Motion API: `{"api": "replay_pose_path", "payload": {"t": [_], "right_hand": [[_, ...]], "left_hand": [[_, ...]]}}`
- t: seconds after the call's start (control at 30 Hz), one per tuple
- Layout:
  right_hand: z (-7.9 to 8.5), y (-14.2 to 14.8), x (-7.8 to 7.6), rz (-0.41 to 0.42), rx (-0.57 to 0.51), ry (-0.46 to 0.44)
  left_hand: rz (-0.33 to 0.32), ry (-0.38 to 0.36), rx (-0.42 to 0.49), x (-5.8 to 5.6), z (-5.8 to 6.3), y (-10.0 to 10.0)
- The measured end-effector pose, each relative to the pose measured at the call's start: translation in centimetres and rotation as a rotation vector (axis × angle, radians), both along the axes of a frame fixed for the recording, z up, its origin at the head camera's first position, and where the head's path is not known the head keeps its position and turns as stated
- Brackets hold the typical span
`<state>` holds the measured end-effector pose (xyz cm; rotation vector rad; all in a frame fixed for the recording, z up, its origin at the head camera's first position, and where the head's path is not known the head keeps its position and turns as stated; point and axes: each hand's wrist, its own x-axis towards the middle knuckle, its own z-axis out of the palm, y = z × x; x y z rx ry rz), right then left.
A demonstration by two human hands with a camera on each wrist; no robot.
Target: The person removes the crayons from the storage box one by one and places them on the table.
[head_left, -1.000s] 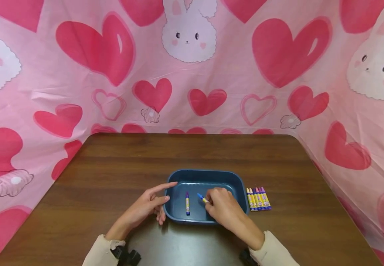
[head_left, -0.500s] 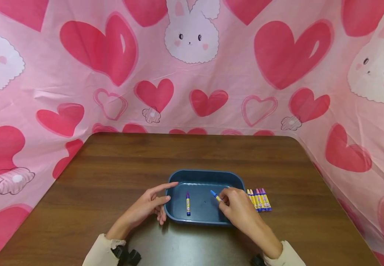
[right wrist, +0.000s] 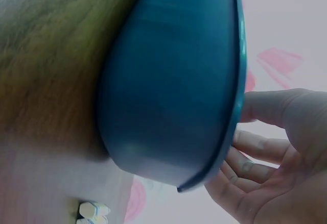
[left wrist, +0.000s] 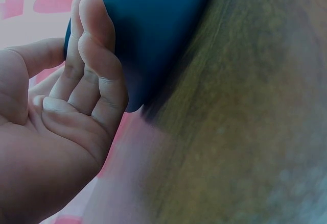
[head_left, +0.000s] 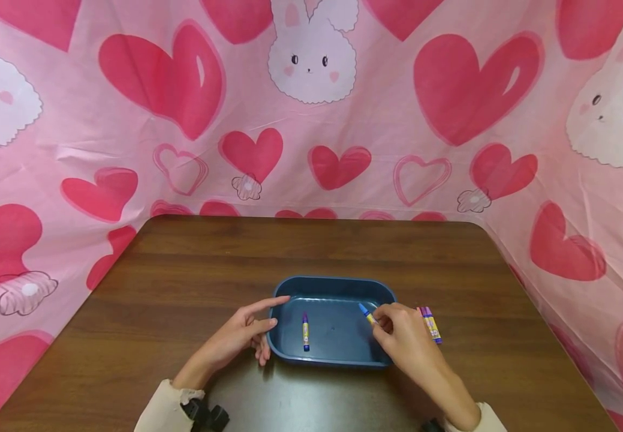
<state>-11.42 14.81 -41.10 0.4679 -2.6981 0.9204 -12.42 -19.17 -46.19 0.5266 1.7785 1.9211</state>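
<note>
My right hand (head_left: 408,336) pinches a blue crayon (head_left: 366,312) tilted above the right side of a dark blue tray (head_left: 333,363). In the right wrist view the tray's outer wall (right wrist: 168,91) hides the crayon and most fingertips. A purple crayon (head_left: 306,332) lies in the tray's left part. At the tray's left end rests my left hand (head_left: 232,336), its index finger straight over the rim and its thumb against it. The left wrist view shows other fingers (left wrist: 107,86) bent loosely outside the wall.
Beyond the tray's right end lies a row of crayons (head_left: 430,325), partly covered by my right hand; a few ends (right wrist: 88,209) show in the right wrist view. The brown wooden table (head_left: 208,258) is bordered by a pink heart-patterned cloth (head_left: 289,114).
My right hand has moved rightward across the tray with the blue crayon, now covering more of the crayon row. My left hand and the purple crayon have stayed put.
</note>
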Motion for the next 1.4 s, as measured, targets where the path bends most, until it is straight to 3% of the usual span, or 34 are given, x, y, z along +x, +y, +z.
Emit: {"api": "replay_pose_path", "payload": {"t": [0.67,0.87,1.07,1.4], "right_hand": [[1.1,5.7,-0.2,-0.231,-0.037,0.081],[0.5,8.2,-0.7,-0.318,-0.038,0.016],[-1.4,10.5,-1.3,-0.397,-0.036,-0.104],[-3.2,11.6,-2.4,-0.362,-0.008,-0.21]], "left_hand": [[-0.001,-0.001,0.005,-0.1,-0.1,0.0],[0.0,-0.013,-0.003,-0.1,-0.1,0.0],[-0.002,-0.027,0.001,0.0,-0.2,0.0],[0.01,0.002,-0.005,-0.1,-0.2,0.0]]}}
